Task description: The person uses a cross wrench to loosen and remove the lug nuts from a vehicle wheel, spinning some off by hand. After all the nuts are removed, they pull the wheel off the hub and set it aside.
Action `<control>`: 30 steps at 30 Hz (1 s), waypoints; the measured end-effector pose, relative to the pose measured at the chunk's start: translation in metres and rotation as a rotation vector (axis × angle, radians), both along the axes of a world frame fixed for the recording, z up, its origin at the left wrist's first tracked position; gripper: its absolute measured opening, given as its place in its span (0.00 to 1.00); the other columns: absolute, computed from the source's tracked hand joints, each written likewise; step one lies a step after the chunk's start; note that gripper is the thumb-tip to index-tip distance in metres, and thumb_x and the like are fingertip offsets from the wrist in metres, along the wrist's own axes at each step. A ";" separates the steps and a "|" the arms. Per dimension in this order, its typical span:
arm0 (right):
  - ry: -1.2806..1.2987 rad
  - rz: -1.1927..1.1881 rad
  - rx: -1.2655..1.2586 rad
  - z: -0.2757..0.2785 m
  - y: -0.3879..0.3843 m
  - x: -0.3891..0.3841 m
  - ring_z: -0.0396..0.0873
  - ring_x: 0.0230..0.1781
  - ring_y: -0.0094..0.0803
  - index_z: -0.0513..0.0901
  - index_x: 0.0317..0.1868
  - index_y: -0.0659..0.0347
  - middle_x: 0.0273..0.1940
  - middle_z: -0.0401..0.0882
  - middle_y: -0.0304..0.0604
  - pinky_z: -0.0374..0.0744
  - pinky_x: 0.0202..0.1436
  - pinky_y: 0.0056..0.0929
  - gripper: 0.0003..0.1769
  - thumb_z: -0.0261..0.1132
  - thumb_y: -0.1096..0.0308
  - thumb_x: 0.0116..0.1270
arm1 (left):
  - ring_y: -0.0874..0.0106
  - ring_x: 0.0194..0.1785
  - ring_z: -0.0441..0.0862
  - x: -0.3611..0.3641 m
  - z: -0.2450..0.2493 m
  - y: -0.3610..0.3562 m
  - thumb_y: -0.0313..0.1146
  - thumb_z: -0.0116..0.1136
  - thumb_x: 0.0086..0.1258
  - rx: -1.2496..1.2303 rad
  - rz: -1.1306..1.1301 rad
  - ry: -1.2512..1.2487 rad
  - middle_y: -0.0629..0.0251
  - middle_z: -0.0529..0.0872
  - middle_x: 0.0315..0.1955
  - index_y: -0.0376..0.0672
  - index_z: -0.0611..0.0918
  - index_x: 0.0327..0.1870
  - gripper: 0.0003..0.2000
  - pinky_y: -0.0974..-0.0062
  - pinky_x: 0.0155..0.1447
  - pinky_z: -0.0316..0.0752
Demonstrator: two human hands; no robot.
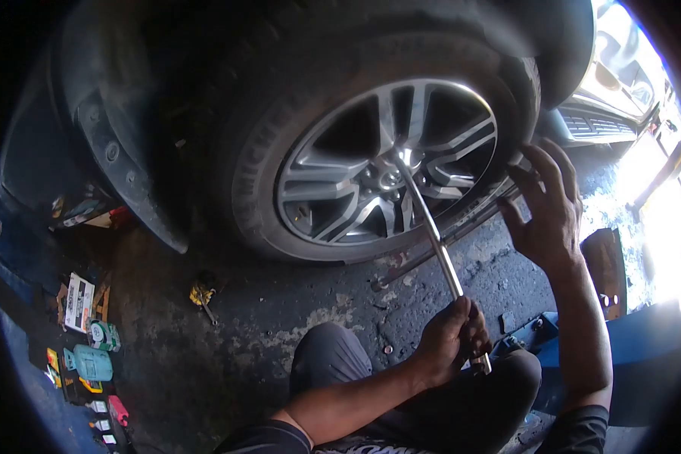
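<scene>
A long metal wrench (444, 261) runs from the hub of a car wheel (391, 179) down toward my knees. My left hand (454, 338) is wrapped round its lower end. The wrench's upper end meets the wheel near the lug nuts, close to the centre cap. My right hand (546, 208) is raised to the right of the tyre (261, 185), fingers apart and slightly bent, holding nothing.
A long dark bar (424, 259) lies behind the wrench, below the tyre. A yellow-and-black tool (203, 293) is on the floor. Bottles and boxes, among them a teal container (92, 363), stand at the left. Blue metal equipment (628, 356) is at the right.
</scene>
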State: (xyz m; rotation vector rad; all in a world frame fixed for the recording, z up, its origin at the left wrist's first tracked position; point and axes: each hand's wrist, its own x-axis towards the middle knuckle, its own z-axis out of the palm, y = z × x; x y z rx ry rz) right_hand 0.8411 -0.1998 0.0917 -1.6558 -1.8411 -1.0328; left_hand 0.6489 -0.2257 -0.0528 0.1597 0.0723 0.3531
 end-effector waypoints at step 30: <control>0.778 -0.082 0.232 -0.051 -0.080 -0.001 0.75 0.64 0.48 0.72 0.69 0.60 0.69 0.69 0.55 0.80 0.61 0.44 0.29 0.65 0.75 0.68 | 0.81 0.29 0.64 0.012 0.015 0.025 0.45 0.46 0.83 0.015 0.107 0.177 0.78 0.65 0.25 0.52 0.70 0.34 0.13 0.76 0.41 0.67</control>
